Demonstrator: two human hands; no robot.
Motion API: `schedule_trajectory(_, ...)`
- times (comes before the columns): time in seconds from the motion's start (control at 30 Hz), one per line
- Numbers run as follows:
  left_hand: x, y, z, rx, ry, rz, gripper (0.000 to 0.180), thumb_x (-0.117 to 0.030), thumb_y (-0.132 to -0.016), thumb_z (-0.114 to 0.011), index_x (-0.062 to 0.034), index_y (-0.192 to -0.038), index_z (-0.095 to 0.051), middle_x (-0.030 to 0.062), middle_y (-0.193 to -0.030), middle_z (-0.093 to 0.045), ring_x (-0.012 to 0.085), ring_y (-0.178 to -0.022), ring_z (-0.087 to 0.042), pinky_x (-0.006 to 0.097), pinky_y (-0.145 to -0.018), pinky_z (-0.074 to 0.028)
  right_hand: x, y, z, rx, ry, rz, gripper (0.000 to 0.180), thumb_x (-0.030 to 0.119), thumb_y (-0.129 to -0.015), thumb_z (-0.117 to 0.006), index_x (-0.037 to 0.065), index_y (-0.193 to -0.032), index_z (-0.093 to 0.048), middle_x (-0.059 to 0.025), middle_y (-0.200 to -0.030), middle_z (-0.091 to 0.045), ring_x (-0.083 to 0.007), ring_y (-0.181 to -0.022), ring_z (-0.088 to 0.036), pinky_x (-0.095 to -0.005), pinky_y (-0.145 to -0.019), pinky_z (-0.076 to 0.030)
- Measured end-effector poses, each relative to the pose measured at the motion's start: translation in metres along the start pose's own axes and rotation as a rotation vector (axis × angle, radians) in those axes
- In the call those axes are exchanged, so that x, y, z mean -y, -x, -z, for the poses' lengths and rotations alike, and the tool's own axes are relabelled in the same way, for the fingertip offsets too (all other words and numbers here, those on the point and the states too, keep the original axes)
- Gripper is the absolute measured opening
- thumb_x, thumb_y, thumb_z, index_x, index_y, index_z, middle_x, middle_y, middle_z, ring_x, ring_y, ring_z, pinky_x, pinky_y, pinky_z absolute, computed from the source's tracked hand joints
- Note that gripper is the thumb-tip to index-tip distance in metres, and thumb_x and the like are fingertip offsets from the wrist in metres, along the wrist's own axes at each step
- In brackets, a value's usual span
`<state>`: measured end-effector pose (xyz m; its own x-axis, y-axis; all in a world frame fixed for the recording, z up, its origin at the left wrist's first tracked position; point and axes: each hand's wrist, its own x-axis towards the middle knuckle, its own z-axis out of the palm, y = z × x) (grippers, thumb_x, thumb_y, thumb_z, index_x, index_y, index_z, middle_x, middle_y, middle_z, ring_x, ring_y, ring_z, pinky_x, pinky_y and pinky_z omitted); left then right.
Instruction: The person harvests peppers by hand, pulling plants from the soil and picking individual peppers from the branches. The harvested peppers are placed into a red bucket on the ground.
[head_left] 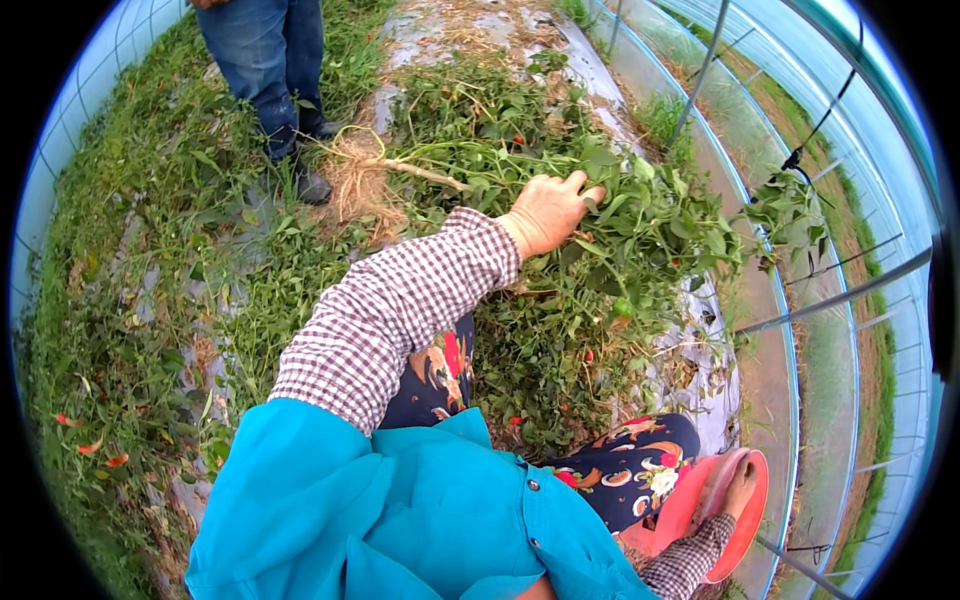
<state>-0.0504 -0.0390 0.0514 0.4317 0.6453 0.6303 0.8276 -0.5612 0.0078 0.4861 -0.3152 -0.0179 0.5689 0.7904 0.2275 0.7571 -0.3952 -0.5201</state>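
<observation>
My left hand (550, 212), in a checked sleeve, is closed round the stems of an uprooted pepper plant (650, 215). Its pale bare stem and tangled roots (365, 175) stretch away to the left, and its leafy top spreads to the right of my fingers. A green pepper (622, 307) hangs below the leaves. Low on the right, my right hand (741, 485) is closed on the rim of a pinkish-red basin (758, 520) beside my knee; its fingers are partly hidden.
Another person's jeans-clad legs (262, 70) stand at the upper left, close to the roots. Red peppers (90, 447) lie among weeds on the left. Silver mulch film (715, 350) shows along the row. Metal greenhouse poles (840, 300) and plastic sheeting line the right side.
</observation>
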Motion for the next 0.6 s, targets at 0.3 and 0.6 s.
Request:
schedule_trajectory(0.3,0.122,-0.004,0.155,-0.003,0.159,0.55,0.028,-0.008,-0.075,-0.055,-0.0026,-0.102,-0.049,0.0095,-0.088,-0.055,0.0184,-0.078,-0.055,0.031,-0.065,-0.047,0.027,0.019,-0.012,0.165,0.276,0.017,0.057,0.039,-0.077,-0.058,-0.015,-0.092,-0.049,-0.0288,-0.092,-0.056,-0.0355,-0.086,-0.055,-0.0363,-0.074,-0.043)
schedule_trajectory(0.6,0.303,0.147,0.41,-0.094,0.072,0.716,0.049,-0.009,-0.069,-0.065,0.0011,-0.112,-0.045,0.0155,-0.098,-0.057,0.0255,-0.089,-0.056,0.033,-0.078,-0.047,-0.024,-0.002,-0.008,0.183,0.395,0.181,0.064,0.034,-0.076,-0.058,-0.013,-0.115,-0.037,-0.0286,-0.116,-0.042,-0.0337,-0.11,-0.043,-0.0344,-0.092,-0.033)
